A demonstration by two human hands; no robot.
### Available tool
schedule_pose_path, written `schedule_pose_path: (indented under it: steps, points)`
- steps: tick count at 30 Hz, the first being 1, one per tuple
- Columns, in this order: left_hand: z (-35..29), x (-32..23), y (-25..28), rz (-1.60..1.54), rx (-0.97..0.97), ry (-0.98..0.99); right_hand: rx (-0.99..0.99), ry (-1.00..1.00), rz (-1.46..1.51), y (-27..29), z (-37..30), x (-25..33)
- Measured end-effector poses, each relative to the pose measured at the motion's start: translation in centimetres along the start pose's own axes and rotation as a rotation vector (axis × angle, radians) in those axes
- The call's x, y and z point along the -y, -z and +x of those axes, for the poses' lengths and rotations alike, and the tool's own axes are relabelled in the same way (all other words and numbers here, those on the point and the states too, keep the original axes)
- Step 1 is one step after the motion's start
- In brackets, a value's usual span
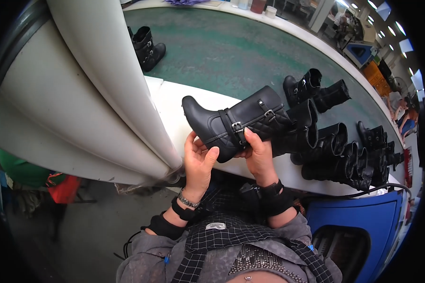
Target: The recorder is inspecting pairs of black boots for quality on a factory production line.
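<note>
A black boot [250,113] with buckled straps and a quilted panel lies on its side in front of me, toe to the left and shaft to the right. My right hand [259,155] grips it near the heel and ankle, thumb on the strap by a buckle. My left hand [198,158] is at the underside near the sole and heel, its thumb raised and fingers partly hidden behind the boot. Just right of this boot, the open shaft of another black boot [304,125] rests on the white table edge.
Several black boots [337,167] stand crowded on the right, with two more [302,87] on the green belt [212,52]. Others [146,47] stand far left. A large white curved duct [113,80] blocks the left. A blue cabinet [363,212] is at lower right.
</note>
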State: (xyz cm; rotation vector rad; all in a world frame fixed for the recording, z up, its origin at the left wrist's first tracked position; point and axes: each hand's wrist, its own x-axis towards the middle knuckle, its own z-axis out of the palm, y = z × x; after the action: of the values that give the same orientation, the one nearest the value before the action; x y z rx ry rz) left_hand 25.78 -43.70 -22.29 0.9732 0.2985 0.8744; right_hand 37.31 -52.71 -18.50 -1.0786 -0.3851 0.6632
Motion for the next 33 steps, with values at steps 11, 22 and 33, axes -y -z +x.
schedule_pose_path:
  steps: [11,22,33]
  points:
    - [-0.6,0.0,-0.1,0.001,-0.032,0.001,0.031,-0.024,0.031,0.5,-0.1,-0.3]
    - [-0.1,0.6,-0.2,-0.006,-0.005,0.023,0.000,-0.001,0.021,0.9,0.0,-0.3]
    - [-0.8,0.1,-1.4,0.106,-0.051,-0.027,0.013,-0.056,0.029,1.4,0.2,0.6]
